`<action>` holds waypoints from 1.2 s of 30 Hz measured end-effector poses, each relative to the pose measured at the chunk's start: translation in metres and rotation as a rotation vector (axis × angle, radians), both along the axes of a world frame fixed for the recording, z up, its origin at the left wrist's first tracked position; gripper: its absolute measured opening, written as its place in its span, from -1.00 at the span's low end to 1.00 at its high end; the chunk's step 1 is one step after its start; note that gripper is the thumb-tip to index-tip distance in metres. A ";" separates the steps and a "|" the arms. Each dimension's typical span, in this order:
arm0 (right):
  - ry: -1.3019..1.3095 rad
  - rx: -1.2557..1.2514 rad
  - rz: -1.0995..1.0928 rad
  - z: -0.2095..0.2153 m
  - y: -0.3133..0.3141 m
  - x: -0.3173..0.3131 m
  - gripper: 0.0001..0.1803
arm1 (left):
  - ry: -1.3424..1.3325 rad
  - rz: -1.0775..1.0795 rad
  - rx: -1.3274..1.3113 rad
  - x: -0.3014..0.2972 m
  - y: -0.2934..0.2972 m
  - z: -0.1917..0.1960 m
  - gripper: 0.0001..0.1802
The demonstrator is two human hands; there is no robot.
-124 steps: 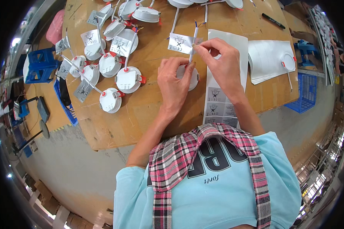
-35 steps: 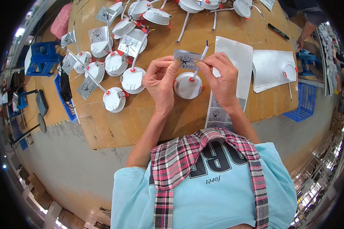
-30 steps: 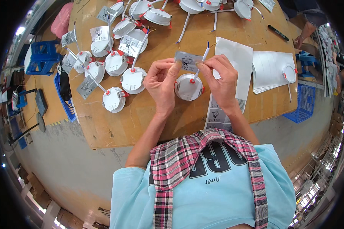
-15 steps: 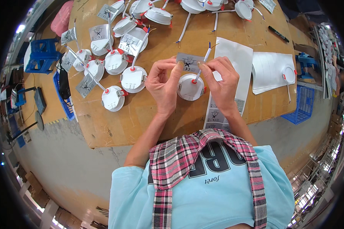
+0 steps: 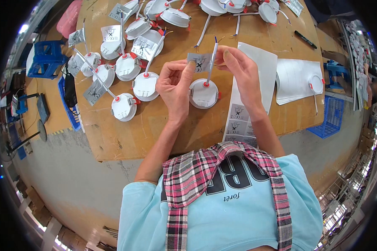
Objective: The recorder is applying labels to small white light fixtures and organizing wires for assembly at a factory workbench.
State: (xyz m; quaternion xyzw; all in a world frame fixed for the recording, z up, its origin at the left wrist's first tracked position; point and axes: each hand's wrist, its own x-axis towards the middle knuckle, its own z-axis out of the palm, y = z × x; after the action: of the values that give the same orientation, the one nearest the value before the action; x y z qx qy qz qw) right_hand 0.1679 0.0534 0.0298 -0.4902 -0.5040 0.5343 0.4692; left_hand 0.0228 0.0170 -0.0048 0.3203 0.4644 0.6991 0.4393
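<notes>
A silver label with dark printing sits against the white cable of a round white downlight. My left hand pinches the label's left part between thumb and fingers. On the cable's other side, my right hand has its thumb and bent fingers close together beside the cable; what they hold, if anything, is hidden. The downlight lies back up on the table, its cable rising from a red grommet and ending in bare coloured wires. Under my right forearm lies a label sheet with several silver labels at its near end.
Several downlights, many with silver labels on their cables, crowd the table's left. More downlights lie along the far side. At right are a stack of white sheets bearing a small round lamp, and a black marker.
My right hand has shifted up and its thumb has moved off the label. The label and cable have moved slightly left, and the downlight has turned a little with them.
</notes>
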 end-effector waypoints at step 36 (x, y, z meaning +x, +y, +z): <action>-0.102 0.062 -0.084 -0.004 0.001 -0.022 -0.74 | 0.034 0.038 -0.005 0.001 -0.001 0.003 -0.88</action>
State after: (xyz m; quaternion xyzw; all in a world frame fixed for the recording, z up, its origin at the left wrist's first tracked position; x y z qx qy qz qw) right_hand 0.1464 0.0543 0.0256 -0.5228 -0.5227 0.4725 0.4798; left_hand 0.0243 0.0165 -0.0021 0.3224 0.4795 0.7007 0.4186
